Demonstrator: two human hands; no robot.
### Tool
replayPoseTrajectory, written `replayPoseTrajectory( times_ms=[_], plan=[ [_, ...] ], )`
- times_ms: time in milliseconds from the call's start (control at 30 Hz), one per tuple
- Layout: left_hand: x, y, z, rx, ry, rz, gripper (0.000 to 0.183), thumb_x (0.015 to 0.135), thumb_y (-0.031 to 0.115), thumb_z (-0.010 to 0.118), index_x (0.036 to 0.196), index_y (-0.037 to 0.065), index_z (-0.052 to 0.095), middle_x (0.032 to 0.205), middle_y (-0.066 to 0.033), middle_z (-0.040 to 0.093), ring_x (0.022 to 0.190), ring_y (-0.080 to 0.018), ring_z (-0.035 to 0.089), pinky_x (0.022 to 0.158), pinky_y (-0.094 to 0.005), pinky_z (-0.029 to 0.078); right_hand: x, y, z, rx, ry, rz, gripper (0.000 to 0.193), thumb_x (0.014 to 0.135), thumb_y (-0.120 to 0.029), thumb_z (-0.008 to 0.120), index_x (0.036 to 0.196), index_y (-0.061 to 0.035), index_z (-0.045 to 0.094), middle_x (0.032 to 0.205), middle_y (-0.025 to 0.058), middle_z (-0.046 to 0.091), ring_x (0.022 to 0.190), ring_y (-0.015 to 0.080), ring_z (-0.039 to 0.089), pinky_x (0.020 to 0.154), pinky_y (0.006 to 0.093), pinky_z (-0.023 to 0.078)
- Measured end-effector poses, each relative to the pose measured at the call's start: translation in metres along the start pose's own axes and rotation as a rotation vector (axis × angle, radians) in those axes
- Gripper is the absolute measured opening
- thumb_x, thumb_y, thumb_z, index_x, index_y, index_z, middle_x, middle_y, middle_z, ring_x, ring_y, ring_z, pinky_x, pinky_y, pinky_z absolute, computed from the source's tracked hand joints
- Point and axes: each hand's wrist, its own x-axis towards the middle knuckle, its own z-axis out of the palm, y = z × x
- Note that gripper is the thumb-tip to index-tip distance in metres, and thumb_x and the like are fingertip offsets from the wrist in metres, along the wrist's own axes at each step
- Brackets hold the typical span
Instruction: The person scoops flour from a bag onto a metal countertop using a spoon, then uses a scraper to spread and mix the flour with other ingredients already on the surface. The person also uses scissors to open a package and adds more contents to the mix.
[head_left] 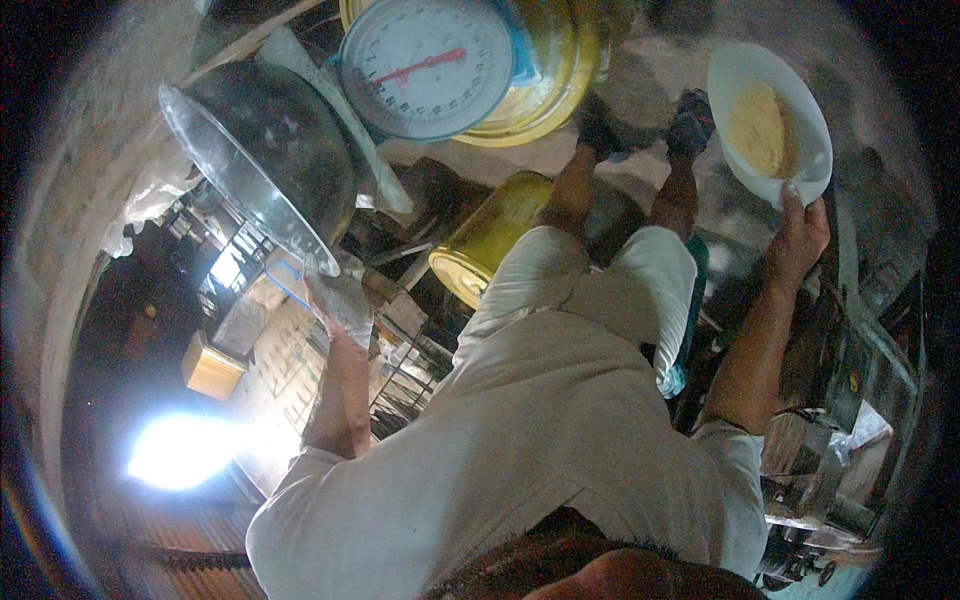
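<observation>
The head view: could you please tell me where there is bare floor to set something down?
A bare-looking patch of floor lies past the feet, bordered in view by the yellow tub on the left and the white bowl in the right hand. It is crowded farther left, around the scale, metal basin and yellow bucket.

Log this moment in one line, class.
Left hand: at rim of metal basin; right hand: holds white bowl, yellow contents; dial scale: near basin
</observation>
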Motion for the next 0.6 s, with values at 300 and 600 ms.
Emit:
replayPoseTrajectory(
  times_ms=[300,600],
  plan=[
    [0.008,-0.009,-0.003,0.031,-0.007,0.045,0.036,0.096,0.045,0.055,0.111,0.012,0.059,0.094,-0.0035,0.063,0.086,-0.0187,0.06,0.074,-0.0347,0.049,0.003,0.011,0.003,0.122,0.023,-0.007,0.028,0.091,-0.011,0.067,0.115,0.0047,0.064,0.11,0.0082,0.068,0.1,0.0169,0.063,0.092,0.0316,0.046],
    [-0.005,-0.017,0.003,-0.075,0.054,-0.062,0.044,0.097,0.054,0.052,0.1,0.011,0.058,0.077,-0.0039,0.056,0.069,-0.0206,0.055,0.063,-0.0307,0.046,-0.002,0.0,-0.001,0.113,-0.025,-0.016,0.033,0.091,-0.015,0.067,0.117,0.0051,0.064,0.111,0.008,0.067,0.102,0.0166,0.061,0.094,0.0318,0.044]
  ],
)
